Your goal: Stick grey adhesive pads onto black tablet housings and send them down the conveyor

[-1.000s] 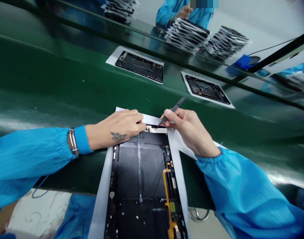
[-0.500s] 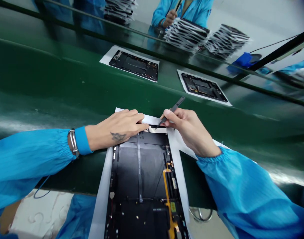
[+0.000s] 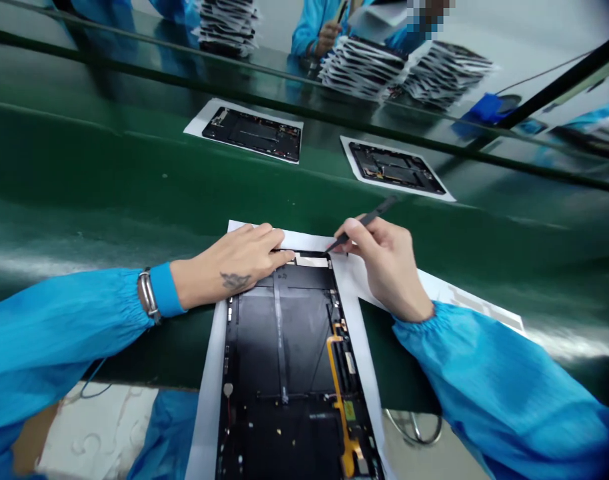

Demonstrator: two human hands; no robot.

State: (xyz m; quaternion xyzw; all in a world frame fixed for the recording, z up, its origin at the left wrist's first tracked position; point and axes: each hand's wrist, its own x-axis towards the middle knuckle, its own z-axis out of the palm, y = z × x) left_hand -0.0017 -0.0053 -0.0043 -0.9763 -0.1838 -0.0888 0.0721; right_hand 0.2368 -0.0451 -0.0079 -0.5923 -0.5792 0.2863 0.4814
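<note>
An opened black tablet chassis [image 3: 294, 360] lies on a white sheet [image 3: 207, 400] in front of me, with an orange flex cable [image 3: 342, 393] along its right side. My left hand [image 3: 234, 263] rests on the chassis's top left corner, fingers pressed together on its upper edge. My right hand [image 3: 384, 260] pinches dark tweezers [image 3: 364, 220], whose tip touches the top right corner of the chassis beside a pale strip [image 3: 309, 260].
The green conveyor belt [image 3: 109, 180] carries two more opened chassis on white sheets [image 3: 254, 133] [image 3: 392, 167]. Beyond a rail stand stacks of parts [image 3: 364, 67], a blue object [image 3: 489, 107] and a person in a blue smock [image 3: 324, 27].
The two chassis on the belt have drifted left. My right hand has shifted slightly right, and the tweezers' tip has moved from the top middle towards the top right corner.
</note>
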